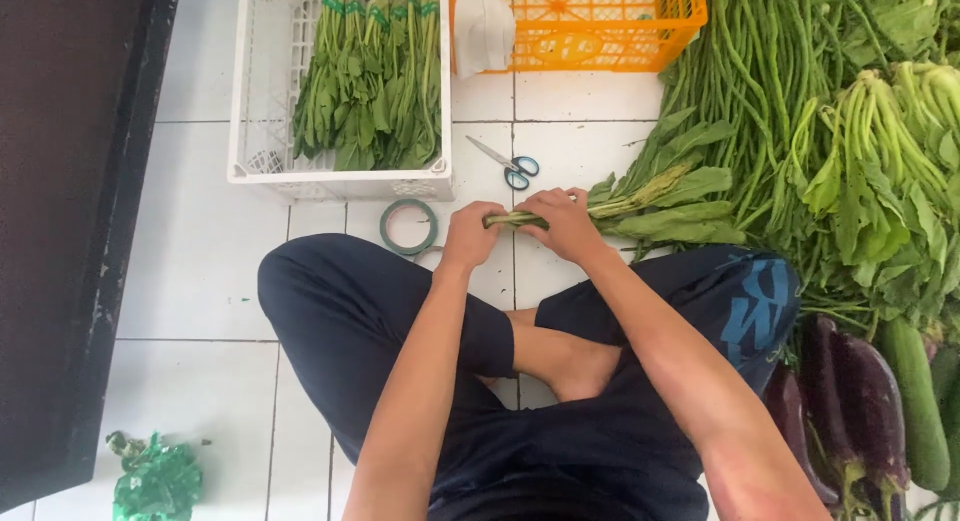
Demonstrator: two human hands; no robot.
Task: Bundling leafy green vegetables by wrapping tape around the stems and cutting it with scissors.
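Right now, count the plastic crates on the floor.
2. The white crate sits at upper left, holding bundled greens; the orange crate stands beside it at top centre. Others may lie outside the frame.

Seated cross-legged on white floor tiles, I grip a bunch of leafy greens by its stems, left hand closed at the stem ends and right hand wrapped just beside it, the leaves trailing toward three o'clock. At twelve o'clock lie blue-handled scissors; a roll of green tape sits near the left hand at nine o'clock. A white crate at eleven o'clock holds tied bundles of greens, an orange crate beside it. Long beans and more greens pile at two o'clock; purple eggplants lie at four o'clock.
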